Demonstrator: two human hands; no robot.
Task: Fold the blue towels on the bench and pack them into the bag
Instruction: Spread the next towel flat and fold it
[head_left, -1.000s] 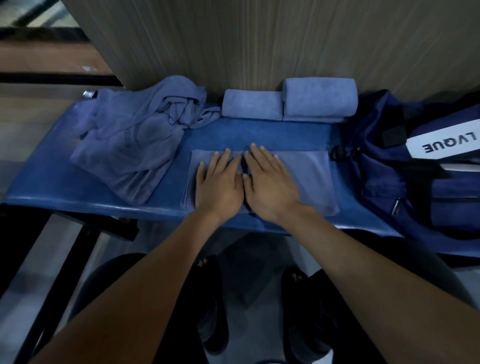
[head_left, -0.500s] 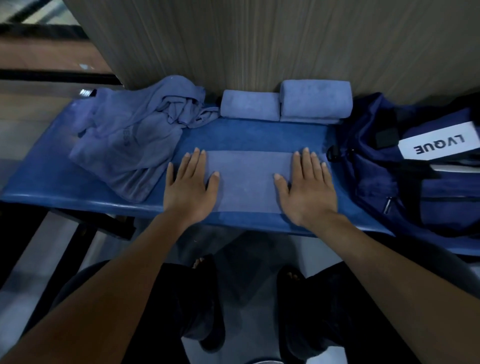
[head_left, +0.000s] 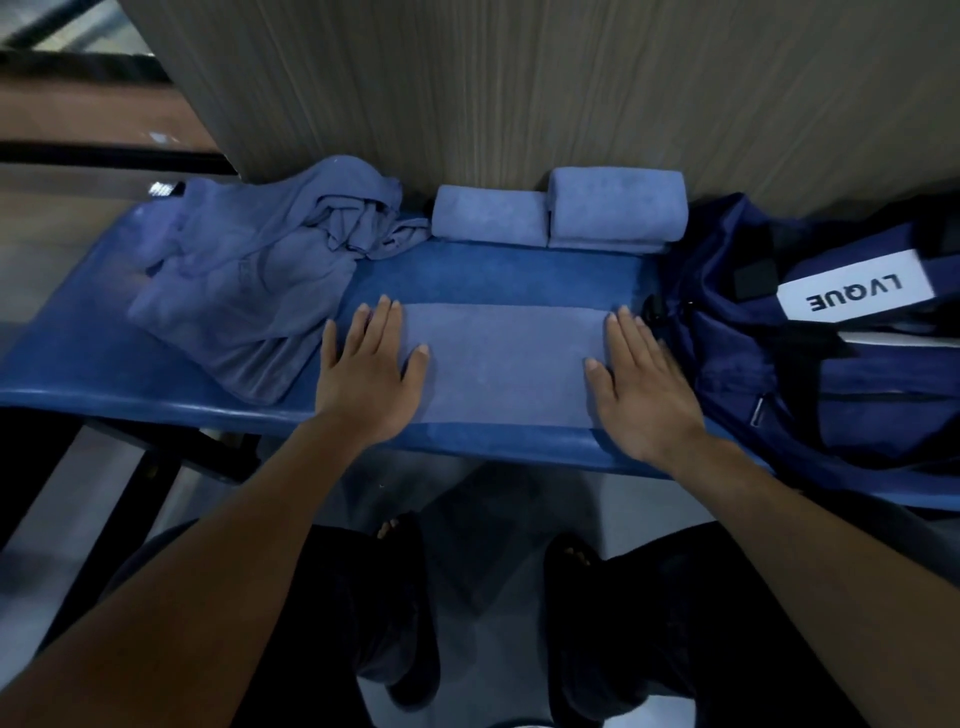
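1. Blue padded table (head_left: 78, 374) stands against a wood-grain wall.
2. We press our left hand (head_left: 366, 374) and right hand (head_left: 641, 395) flat, fingers straight, on the ends of the folded towel (head_left: 498, 358).
3. Beside it lie crumpled towels (head_left: 249, 296) and the bag (head_left: 831, 374).
4. Farthest, two rolled towels (head_left: 558, 215) touch.

Likely a gym changing room: padded blue bench (head_left: 130, 374), wood-panelled wall (head_left: 519, 93), sports bag (head_left: 831, 374), towels (head_left: 618, 213).
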